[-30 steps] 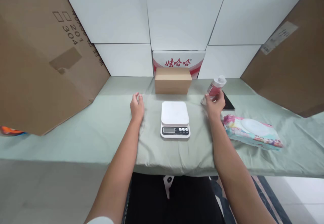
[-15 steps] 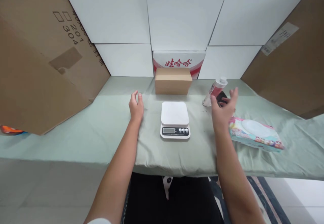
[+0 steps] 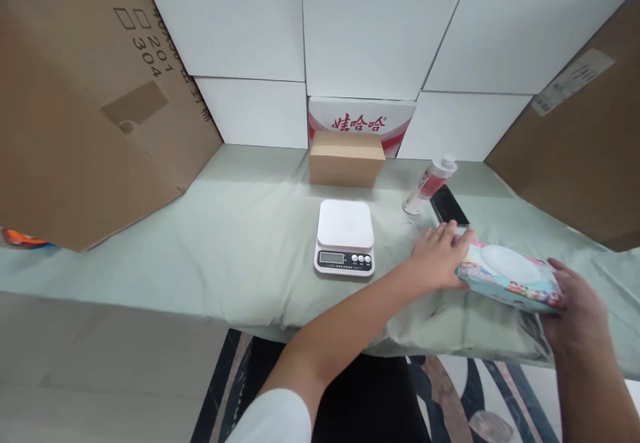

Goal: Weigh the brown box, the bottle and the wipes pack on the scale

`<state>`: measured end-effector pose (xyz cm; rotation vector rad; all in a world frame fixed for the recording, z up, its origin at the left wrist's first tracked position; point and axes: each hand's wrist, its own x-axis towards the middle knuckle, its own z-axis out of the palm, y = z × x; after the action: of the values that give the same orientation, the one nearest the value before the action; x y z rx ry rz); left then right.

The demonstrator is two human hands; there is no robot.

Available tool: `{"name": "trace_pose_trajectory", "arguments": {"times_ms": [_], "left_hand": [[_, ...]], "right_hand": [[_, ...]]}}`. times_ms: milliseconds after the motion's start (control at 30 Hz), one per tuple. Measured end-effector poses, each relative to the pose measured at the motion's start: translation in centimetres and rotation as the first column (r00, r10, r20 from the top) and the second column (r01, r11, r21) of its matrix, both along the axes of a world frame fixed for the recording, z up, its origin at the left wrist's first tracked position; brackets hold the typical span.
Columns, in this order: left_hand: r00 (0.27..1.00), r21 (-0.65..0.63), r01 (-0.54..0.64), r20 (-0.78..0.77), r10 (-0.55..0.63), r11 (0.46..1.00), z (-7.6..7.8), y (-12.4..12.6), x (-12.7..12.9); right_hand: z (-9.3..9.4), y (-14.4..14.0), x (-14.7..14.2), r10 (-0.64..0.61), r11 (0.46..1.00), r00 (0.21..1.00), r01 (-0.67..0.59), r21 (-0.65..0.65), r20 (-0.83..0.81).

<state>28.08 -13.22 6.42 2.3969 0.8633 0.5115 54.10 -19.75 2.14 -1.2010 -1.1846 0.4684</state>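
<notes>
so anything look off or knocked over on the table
One thing: the small pink-and-white bottle lies tipped on its side beside the dark phone, not upright. Nothing spilled. The green cloth is rumpled near the front edge.

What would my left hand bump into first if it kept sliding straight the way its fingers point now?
The left hand points right and slightly away, already against the near end of the wipes pack. Going on, it would push into that pack first; the black phone lies just beyond its fingertips.
</notes>
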Motion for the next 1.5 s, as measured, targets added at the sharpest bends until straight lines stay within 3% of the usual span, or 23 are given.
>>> {"name": "trace_pose_trajectory", "arguments": {"times_ms": [133, 300, 400, 533, 633, 733, 900, 1300, 1400, 1500], "left_hand": [[0.999, -0.137, 0.053, 0.016, -0.051, 0.989, -0.5, 1.1, 0.4], [0.984, -0.127, 0.113, 0.155, -0.093, 0.985, 0.1, 0.9, -2.8], [0.959, 0.014, 0.098, 0.264, -0.099, 0.995, 1.6, 1.1, -7.9], [0.929, 0.270, -0.082, 0.370, -0.025, 0.959, 3.0, 1.9, -17.5], [0.906, 0.370, -0.277, 0.407, 0.113, 0.887, 2.3, 2.5, -23.7], [0.874, 0.343, -0.398, 0.424, 0.238, 0.851, 0.4, 3.2, -27.1], [0.865, 0.196, -0.386, 0.416, 0.280, 0.902, -1.8, 4.5, -28.0], [0.845, 0.018, -0.336, 0.448, 0.293, 0.942, -2.4, 5.4, -28.6], [0.856, 0.013, -0.330, 0.426, 0.293, 0.944, -1.9, 5.2, -30.4], [0.808, 0.023, -0.408, 0.474, 0.349, 0.913, -1.4, 4.9, -32.6]], "right_hand": [[-0.9, 0.1, -0.2, -0.117, 0.982, 0.972, 0.082, -0.168, -0.206], [0.4, -0.6, -4.5, -0.131, 0.990, 0.944, 0.106, -0.097, -0.304], [2.7, 0.9, -9.7, -0.037, 0.999, 0.954, 0.040, 0.004, -0.298], [5.4, 5.3, -19.3, 0.123, 0.989, 0.914, -0.083, 0.118, -0.387], [5.9, 8.5, -25.7, 0.250, 0.967, 0.888, -0.212, 0.139, -0.386], [5.2, 10.3, -29.4, 0.325, 0.945, 0.875, -0.312, 0.093, -0.359], [3.3, 10.9, -29.8, 0.359, 0.930, 0.890, -0.367, 0.024, -0.281], [1.5, 11.6, -29.6, 0.349, 0.934, 0.902, -0.358, 0.012, -0.254], [1.4, 12.4, -27.6, 0.280, 0.957, 0.909, -0.288, 0.018, -0.308], [1.4, 13.3, -24.7, 0.146, 0.989, 0.901, -0.127, 0.072, -0.408]]}}
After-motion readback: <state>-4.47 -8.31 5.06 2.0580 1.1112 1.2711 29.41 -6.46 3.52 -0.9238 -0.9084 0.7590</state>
